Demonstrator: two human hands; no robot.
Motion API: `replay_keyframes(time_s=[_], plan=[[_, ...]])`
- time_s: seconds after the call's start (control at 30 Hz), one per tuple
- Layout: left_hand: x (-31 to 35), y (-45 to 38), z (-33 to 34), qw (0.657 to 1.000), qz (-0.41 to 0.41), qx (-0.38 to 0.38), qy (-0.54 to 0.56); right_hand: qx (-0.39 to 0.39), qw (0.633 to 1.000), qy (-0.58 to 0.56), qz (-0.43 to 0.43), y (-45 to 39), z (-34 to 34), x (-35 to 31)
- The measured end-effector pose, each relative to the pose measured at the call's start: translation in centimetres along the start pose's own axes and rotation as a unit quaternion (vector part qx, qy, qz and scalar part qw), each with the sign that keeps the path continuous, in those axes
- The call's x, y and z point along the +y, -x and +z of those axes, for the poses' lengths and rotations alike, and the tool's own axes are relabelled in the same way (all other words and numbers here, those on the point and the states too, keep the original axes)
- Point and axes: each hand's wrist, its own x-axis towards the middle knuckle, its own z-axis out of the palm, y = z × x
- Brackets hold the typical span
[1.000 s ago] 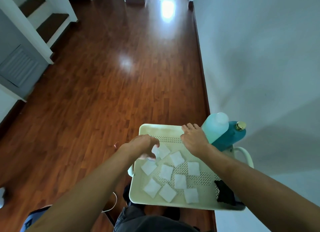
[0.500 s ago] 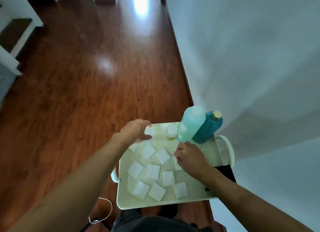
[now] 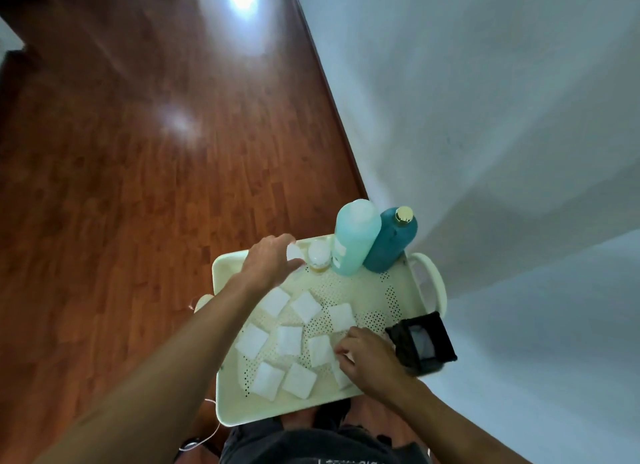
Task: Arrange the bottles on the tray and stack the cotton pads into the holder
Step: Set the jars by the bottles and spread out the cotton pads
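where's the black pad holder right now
In the head view the black holder sits at the tray's right edge, just below its right handle and right beside the right hand.

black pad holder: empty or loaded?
Not empty: the black holder beside the tray's right edge shows something pale inside, probably a cotton pad; how many, cannot tell.

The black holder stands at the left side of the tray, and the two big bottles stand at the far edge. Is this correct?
Not quite. In the head view the black holder stands at the right side of the tray, by the right hand. The two big bottles do stand at the far edge.
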Motion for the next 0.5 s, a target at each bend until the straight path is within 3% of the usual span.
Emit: replay_keyframes(time_s=[0.1,0.3,0.5], plan=[[0.1,0.0,0.6,1.0,-0.006,-0.003,0.014,-0.001,0.999,-0.029,0.032,-0.2,0.2,0.6],[-2.1,0.0,1.2,0.986,-0.078,-0.035,0.142,0.004,0.991,-0.091,0.094,-1.1,0.2,1.7],[-3.8,0.7,3.8,0.981,-0.117,-0.132,0.08,0.032,0.972,-0.128,0.192,-3.0,0.2,1.5]])
